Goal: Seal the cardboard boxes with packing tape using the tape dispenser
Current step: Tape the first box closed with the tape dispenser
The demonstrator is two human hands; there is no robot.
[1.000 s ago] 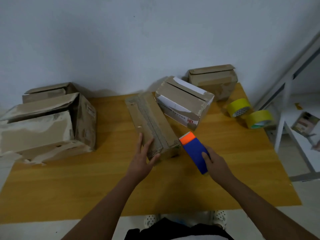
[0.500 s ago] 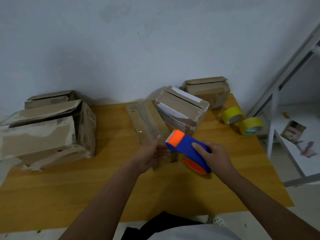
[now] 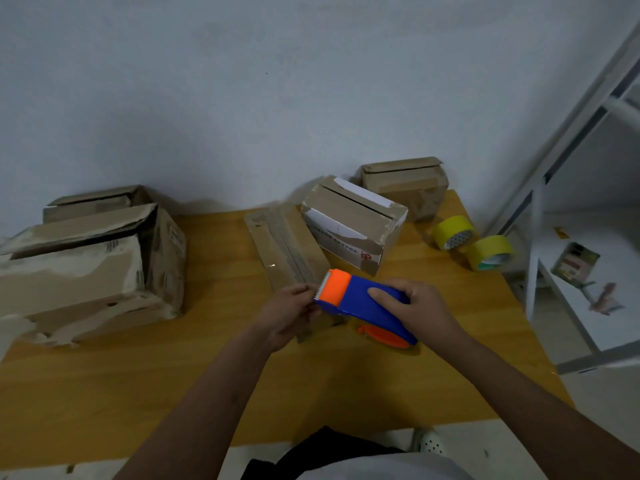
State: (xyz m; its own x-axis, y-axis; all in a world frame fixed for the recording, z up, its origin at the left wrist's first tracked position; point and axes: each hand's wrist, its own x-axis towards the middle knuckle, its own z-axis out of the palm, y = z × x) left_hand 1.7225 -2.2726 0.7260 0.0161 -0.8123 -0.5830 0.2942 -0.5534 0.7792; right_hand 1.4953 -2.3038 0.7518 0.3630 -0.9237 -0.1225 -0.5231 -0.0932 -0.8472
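Lifting the blue-and-orange tape dispenser [image 3: 363,303] off the table with the right hand [image 3: 420,311], the left hand [image 3: 291,313] is now pinching at its toothed end, leaving the long flat box [image 3: 287,251] to start the tape.

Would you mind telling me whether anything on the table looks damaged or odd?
Yes: the large brown cardboard box at the table's left is torn and peeling, pale patches showing across its side and its top flap sagging. The white-sided cardboard box in the middle has scuffed, peeled edges.

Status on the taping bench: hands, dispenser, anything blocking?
Right hand grips tape dispenser. Left hand fingers at its toothed end. Flat box beneath, nothing blocking.
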